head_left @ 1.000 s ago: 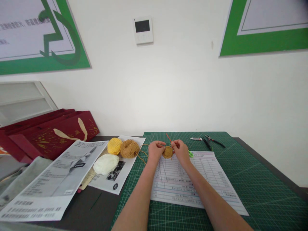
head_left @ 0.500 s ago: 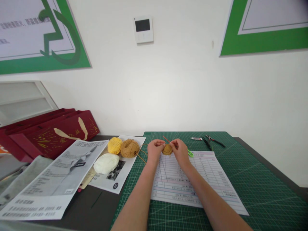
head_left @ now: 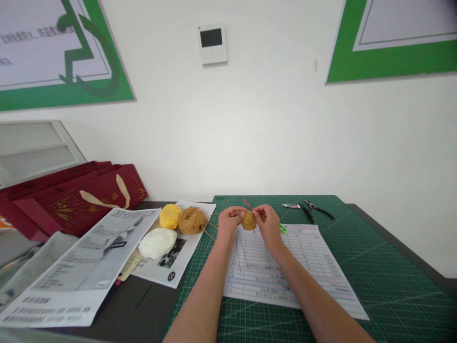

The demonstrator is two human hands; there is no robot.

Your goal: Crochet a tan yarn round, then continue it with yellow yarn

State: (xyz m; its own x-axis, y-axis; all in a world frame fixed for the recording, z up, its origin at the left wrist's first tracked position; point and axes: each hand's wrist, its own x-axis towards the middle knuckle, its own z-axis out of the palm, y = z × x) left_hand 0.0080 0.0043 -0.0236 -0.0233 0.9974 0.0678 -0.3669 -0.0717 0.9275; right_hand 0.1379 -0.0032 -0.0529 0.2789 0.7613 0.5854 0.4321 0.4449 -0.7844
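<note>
My left hand (head_left: 228,224) pinches the left edge of a small round piece of brown crochet work (head_left: 249,220). My right hand (head_left: 267,226) is closed at the right side of the same piece, with a thin red crochet hook (head_left: 247,204) pointing up and left from its fingers. A strand of brown yarn (head_left: 210,234) runs from my left hand to a brown yarn ball (head_left: 193,220). Just right of my right hand, a bright green looped piece (head_left: 283,228) shows; whether it joins the hook I cannot tell.
A printed sheet (head_left: 303,267) lies under my hands on a green cutting mat (head_left: 385,276). Pliers (head_left: 321,209) and a small tube (head_left: 291,206) lie behind. Leftward are a yellow ball (head_left: 170,216), a white ball (head_left: 157,243), papers (head_left: 82,267) and red bags (head_left: 89,195).
The red hook and my right hand have shifted slightly up. The crochet piece has turned a little between my fingers, and my left hand has barely moved.
</note>
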